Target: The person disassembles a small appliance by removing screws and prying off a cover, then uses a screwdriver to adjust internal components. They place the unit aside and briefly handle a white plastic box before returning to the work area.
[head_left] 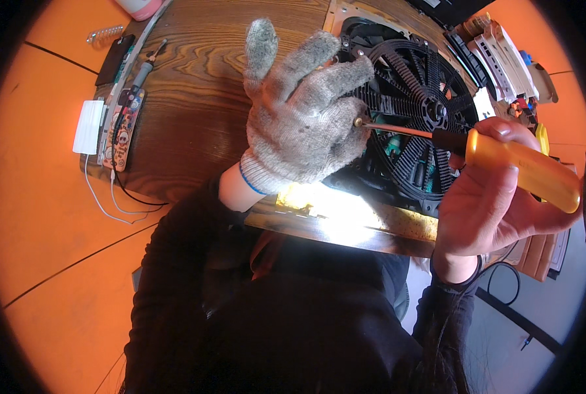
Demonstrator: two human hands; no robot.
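Note:
My left hand point(296, 108), in a speckled grey knit glove, has its thumb and index finger around a small brass-coloured screw point(358, 122), other fingers raised and spread. The tip of a screwdriver point(523, 169) meets the screw. My bare right hand point(480, 200) grips the screwdriver's yellow-orange handle, which has a black collar. Behind both hands lies a black fan assembly point(424, 72) with ribbed spokes and a round hub, on a tan board. My left hand hides part of it. A bright light glares on the board's near part.
A wooden table point(181, 79) spans the top. At its left are a white rectangular device point(88, 128), cables, a phone-like item in a patterned case point(119, 148) and a pen-shaped tool point(142, 73). Stacked white items point(500, 62) stand at right, beside a dark object at the back.

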